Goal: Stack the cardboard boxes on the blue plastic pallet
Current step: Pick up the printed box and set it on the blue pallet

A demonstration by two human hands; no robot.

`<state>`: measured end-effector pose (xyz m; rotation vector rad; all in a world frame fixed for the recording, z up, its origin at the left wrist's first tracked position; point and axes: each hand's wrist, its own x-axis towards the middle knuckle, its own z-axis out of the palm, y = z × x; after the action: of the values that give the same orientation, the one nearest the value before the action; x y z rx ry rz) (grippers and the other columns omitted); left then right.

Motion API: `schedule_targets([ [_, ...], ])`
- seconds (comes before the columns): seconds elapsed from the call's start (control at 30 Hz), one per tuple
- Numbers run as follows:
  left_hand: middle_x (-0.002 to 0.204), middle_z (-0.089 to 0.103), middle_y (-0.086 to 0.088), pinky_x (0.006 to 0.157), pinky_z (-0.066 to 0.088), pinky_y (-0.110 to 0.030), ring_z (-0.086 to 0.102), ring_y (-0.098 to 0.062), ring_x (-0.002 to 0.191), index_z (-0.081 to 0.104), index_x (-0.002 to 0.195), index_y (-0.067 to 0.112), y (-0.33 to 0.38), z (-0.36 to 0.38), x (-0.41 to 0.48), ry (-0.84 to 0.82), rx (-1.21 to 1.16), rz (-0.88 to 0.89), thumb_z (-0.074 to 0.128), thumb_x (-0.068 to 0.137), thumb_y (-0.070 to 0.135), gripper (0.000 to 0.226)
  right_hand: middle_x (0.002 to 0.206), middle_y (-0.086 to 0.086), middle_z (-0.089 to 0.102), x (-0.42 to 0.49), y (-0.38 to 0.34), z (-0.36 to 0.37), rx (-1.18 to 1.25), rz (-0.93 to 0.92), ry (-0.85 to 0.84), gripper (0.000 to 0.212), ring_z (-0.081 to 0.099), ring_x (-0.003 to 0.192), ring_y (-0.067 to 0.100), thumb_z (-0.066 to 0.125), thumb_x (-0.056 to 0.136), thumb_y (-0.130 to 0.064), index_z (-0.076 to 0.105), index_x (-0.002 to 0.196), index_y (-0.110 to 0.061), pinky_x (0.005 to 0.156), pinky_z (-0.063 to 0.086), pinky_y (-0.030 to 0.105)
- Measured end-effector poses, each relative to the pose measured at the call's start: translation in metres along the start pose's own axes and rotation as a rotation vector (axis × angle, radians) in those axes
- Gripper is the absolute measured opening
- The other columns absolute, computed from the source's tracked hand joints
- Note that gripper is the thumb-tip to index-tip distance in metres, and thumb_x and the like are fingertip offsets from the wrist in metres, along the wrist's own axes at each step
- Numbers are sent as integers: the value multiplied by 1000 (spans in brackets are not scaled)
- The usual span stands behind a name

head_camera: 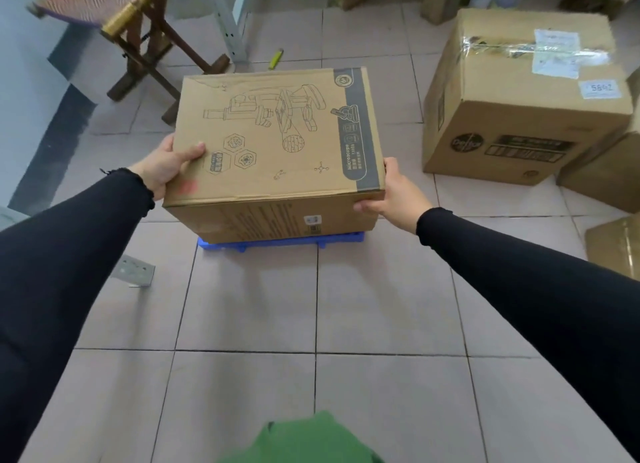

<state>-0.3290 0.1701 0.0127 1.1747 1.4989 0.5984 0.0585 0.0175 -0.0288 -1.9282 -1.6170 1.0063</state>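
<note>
A cardboard box with a microscope drawing [277, 133] sits over the blue plastic pallet [277, 245], of which only the near edge shows below the box. My left hand [166, 166] grips the box's near left corner, thumb on the top face. My right hand [391, 194] holds the near right corner, fingers along the side. A large taped cardboard box [519, 91] stands on the floor at the right, with a smaller box [609, 171] beside it and another [616, 244] at the right edge.
A wooden folding stool [145, 46] stands at the back left near a metal rack leg [225, 19]. A yellow cutter [276, 58] lies on the tiles behind the box. A grey power strip [136, 272] lies at the left. More cartons line the back wall.
</note>
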Motion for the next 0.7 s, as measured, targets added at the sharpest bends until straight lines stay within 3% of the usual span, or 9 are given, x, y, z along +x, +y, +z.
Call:
schedule_targets([
  [0.1,108,68,10,80,53,-28,66,-6,95,55,108,32,-5,2,1,30,-3,10,57,103,22,10,132,6,65,5,-6,5,-27,-8,-4,88,65,115,29,85,78,-41,29,143,-20,97,55,50],
  [0.27,114,68,8,82,53,-29,66,-7,96,54,115,32,-10,-3,10,23,27,8,59,102,26,15,132,2,65,3,-8,14,-39,0,34,84,66,111,28,83,81,-41,31,143,-19,89,57,48],
  [0.37,118,69,6,97,51,-38,67,-11,101,55,124,25,-6,-7,12,15,126,11,61,100,33,26,131,3,66,2,-7,15,-97,-9,43,81,67,110,28,81,81,-43,32,141,-19,90,57,48],
  [0.43,132,65,2,106,45,-45,63,-21,119,49,143,16,-1,-6,14,31,259,11,67,94,39,57,133,5,66,0,-6,11,-158,-19,30,81,68,110,30,80,83,-44,32,143,-18,92,56,49],
  [0.53,153,46,-8,112,37,-55,45,-34,138,30,157,18,20,1,12,281,647,29,78,87,36,87,140,11,62,-7,-1,-6,-319,-36,-5,85,63,119,34,76,87,-42,29,153,-17,99,51,49],
  [0.6,157,41,-14,115,31,-59,35,-38,143,31,159,17,39,22,6,326,916,174,80,84,31,90,145,12,57,-18,6,-27,-415,-42,0,86,55,129,34,74,89,-42,28,157,-18,105,44,49],
  [0.7,160,38,-13,118,28,-55,32,-33,147,37,157,15,73,78,-9,244,1060,400,73,91,32,78,154,8,50,-36,24,-73,-532,-70,73,85,46,139,31,73,90,-45,31,158,-18,107,40,46],
])
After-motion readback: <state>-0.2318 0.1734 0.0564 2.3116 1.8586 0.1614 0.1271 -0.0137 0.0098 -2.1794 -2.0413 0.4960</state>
